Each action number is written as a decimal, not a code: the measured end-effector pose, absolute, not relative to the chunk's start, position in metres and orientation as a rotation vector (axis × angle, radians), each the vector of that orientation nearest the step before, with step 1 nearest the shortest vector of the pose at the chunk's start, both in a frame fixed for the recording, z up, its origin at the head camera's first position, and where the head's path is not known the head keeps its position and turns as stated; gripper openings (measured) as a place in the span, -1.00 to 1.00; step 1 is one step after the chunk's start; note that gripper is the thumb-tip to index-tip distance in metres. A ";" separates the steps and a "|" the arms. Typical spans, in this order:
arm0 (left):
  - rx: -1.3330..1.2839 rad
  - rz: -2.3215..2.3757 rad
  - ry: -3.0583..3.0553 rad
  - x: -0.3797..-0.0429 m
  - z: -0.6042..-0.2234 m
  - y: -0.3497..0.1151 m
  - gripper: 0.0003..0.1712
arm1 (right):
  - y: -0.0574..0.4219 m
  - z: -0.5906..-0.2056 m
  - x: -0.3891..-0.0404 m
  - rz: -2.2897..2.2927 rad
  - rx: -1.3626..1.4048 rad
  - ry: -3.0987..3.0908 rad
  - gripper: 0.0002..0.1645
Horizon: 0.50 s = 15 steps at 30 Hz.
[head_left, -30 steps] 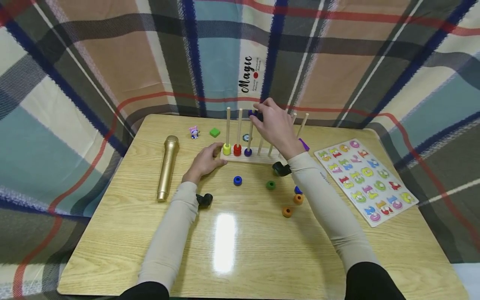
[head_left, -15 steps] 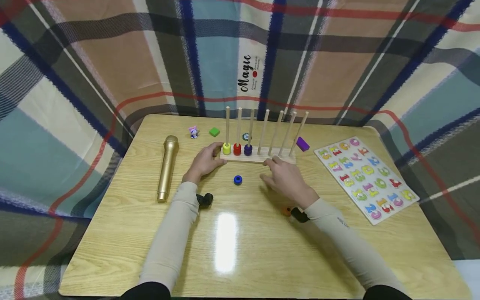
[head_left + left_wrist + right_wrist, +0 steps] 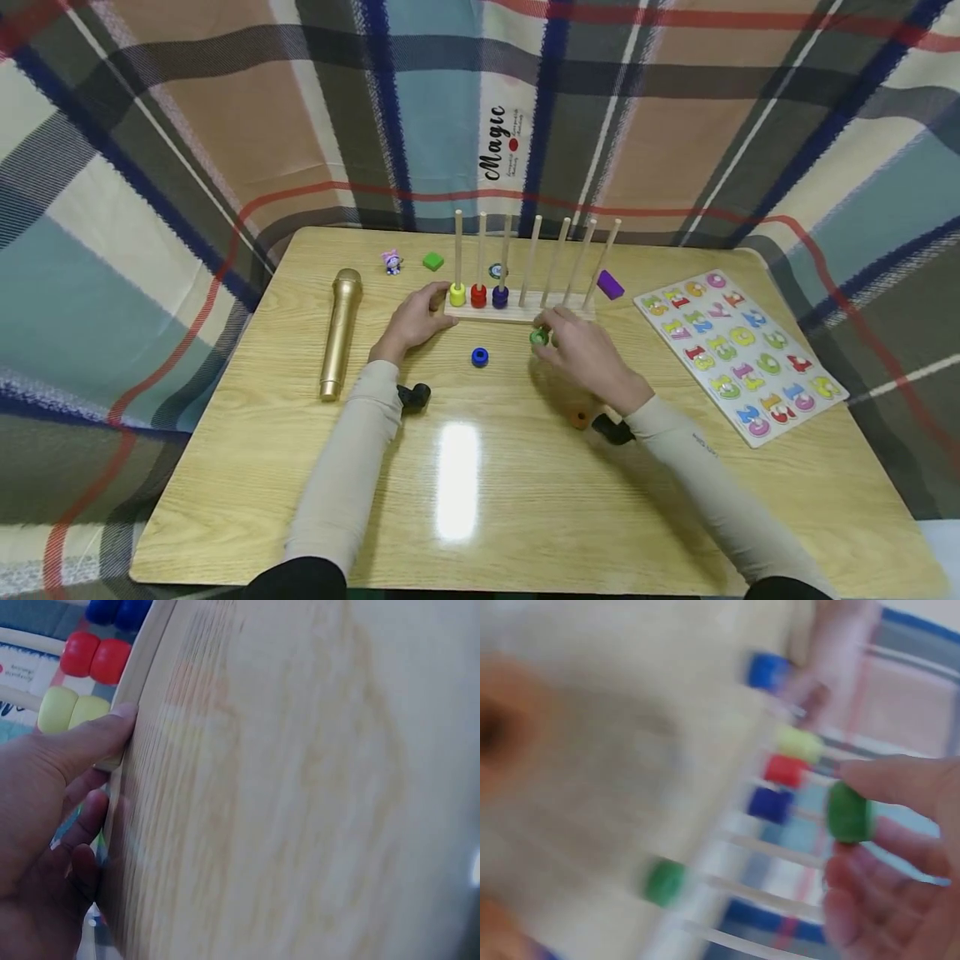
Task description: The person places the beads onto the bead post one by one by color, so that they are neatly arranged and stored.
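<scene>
A wooden peg stand [image 3: 517, 313] holds yellow beads [image 3: 457, 294], red beads [image 3: 478, 295] and dark blue beads [image 3: 500, 296] on its three left pegs. The other pegs are bare. At the stand's left end, my left hand [image 3: 416, 322] holds the base, thumb along the front edge in the left wrist view. My right hand [image 3: 588, 358] pinches a green bead [image 3: 849, 814] between thumb and fingers, just in front of the stand. Another green bead [image 3: 664, 881] lies on the table in the blurred right wrist view. A blue bead [image 3: 480, 357] lies between the hands.
An orange bead [image 3: 579, 418] shows beside my right wrist. A gold microphone [image 3: 342, 333] lies at left, a number puzzle board [image 3: 738, 354] at right. Behind the stand are a small figurine [image 3: 392, 262], a green block [image 3: 432, 262] and a purple block [image 3: 611, 285].
My right hand has released a dark blue bead onto the third peg, come down to the table and picked up a green bead. The left hand stays at the stand's end.
</scene>
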State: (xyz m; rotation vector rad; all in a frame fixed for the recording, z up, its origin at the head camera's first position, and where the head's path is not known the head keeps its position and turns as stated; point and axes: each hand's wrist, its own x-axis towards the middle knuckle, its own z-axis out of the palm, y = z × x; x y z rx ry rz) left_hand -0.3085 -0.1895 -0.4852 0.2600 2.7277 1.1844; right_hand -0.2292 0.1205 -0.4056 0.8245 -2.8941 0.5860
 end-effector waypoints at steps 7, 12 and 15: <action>0.232 1.168 2.748 -0.310 -0.485 -0.187 -0.16 | 0.111 -0.348 -0.272 0.789 0.728 -2.472 -0.64; 0.237 1.178 2.737 -0.309 -0.485 -0.187 -0.16 | 0.103 -0.330 -0.296 0.792 0.662 -2.414 -0.63; 0.244 1.189 2.723 -0.309 -0.486 -0.186 -0.16 | 0.101 -0.329 -0.304 0.776 0.639 -2.476 -0.60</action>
